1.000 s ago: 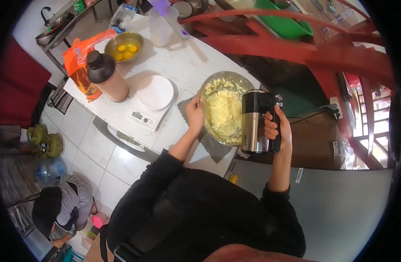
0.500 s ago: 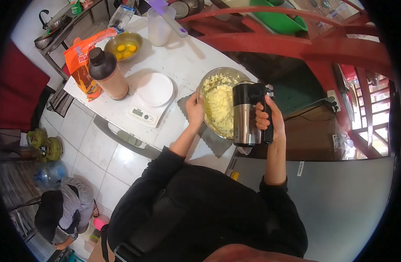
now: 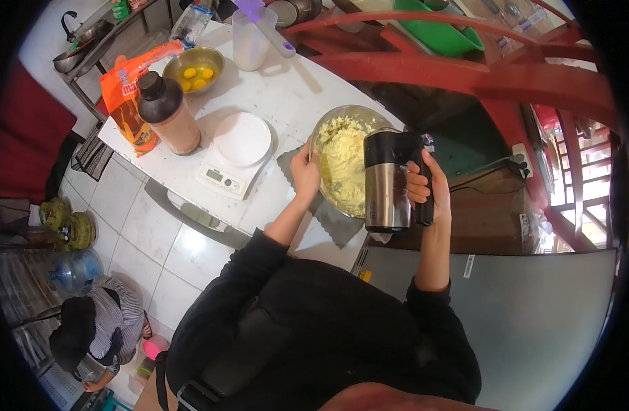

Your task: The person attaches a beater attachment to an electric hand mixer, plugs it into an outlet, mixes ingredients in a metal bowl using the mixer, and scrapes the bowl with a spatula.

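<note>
One mixer [image 3: 388, 195] shifted leftward, right hand [image 3: 440, 192] gripping it, left hand [image 3: 304, 172] holding one bowl [image 3: 361, 112], four yolks [image 3: 190, 72]

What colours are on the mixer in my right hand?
The mixer is black and silver, seen best in the head view.

Right hand [image 3: 431, 186] gripping the black-and-silver electric mixer [image 3: 387, 195]!
Left hand [image 3: 305, 172] holds the round metal bowl [image 3: 377, 121] of lumpy pale-yellow mixture [image 3: 344, 159].
</note>
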Motion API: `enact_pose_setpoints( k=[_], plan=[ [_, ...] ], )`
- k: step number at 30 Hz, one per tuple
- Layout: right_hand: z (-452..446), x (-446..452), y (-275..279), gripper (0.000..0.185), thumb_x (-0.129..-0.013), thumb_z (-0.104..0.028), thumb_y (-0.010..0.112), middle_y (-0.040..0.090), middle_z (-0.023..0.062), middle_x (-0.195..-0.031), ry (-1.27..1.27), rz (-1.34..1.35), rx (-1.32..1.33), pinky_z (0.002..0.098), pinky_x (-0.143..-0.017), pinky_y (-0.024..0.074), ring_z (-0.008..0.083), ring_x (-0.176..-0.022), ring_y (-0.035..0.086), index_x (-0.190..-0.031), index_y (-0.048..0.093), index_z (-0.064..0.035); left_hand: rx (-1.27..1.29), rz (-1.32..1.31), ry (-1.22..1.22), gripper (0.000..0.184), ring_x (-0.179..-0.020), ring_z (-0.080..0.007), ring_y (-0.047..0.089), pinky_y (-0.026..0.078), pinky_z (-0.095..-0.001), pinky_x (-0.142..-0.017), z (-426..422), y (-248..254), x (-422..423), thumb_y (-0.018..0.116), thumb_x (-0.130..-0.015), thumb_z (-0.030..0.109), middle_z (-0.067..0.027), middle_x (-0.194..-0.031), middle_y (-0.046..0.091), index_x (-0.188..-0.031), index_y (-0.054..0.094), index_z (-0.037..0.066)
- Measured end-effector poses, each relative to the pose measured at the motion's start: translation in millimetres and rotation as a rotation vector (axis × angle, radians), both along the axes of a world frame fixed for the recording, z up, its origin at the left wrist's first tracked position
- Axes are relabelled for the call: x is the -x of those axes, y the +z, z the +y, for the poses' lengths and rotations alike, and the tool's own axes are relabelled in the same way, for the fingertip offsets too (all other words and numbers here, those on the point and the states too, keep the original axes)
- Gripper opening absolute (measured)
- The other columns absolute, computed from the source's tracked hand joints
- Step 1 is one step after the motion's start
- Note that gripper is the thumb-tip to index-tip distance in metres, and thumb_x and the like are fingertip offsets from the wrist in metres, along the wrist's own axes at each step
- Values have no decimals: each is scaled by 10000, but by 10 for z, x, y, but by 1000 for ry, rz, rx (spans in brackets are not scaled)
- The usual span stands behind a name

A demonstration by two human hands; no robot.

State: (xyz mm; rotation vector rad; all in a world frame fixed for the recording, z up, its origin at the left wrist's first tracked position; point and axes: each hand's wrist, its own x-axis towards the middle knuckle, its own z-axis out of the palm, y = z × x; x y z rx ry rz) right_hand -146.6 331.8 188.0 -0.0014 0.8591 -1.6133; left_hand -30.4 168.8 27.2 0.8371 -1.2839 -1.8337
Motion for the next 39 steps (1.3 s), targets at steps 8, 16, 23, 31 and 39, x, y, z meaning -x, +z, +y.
enact_pose_setpoints(
  k=[8, 16, 23, 31, 39],
  plan=[
    [-101, -186, -85, 364, -842, -424, 479, 351, -39, -497, -28, 158, -115, 192, -316, 246, 55, -356, 307, -720, 469, -81, -10, -3, 14, 311, -835, -129, 530, 406, -254, -769, 12, -14, -1, 428, -853, 40, -129, -985, 602, -1151, 490, -23],
    [-613, -130, -99, 335, -875, -377, 435, 370, -25, -493, -67, 423, -195, 213, -324, 307, 70, -342, 331, -713, 441, -84, -31, 1, -1, 311, -839, -120, 529, 405, -254, -775, 15, -88, 12, 426, -850, 30, -118, -988, 603, -1149, 498, -14],
    [77, -42, 26, 347, -867, -394, 434, 389, -15, -496, -89, 367, -182, 217, -312, 276, 79, -337, 336, -725, 466, -79, -37, 11, 14, 320, -871, -142, 545, 403, -255, -789, 21, -56, 11, 426, -843, 24, -131, -1004, 599, -1153, 500, -1],
    [210, -196, -127, 360, -873, -403, 421, 390, -16, -498, -73, 238, -73, 216, -299, 263, 73, -330, 327, -726, 468, -78, 17, 18, 34, 324, -841, -123, 539, 404, -249, -774, 77, -49, 2, 422, -845, 21, -121, -984, 604, -1161, 495, 5],
    [-262, -470, -189, 382, -885, -413, 391, 353, -17, -479, -101, 389, -94, 222, -294, 283, 78, -318, 316, -722, 440, -72, -13, -30, 0, 313, -824, -122, 537, 409, -250, -758, 92, -66, -42, 427, -847, 34, -118, -965, 609, -1151, 501, 6]
  ],
)
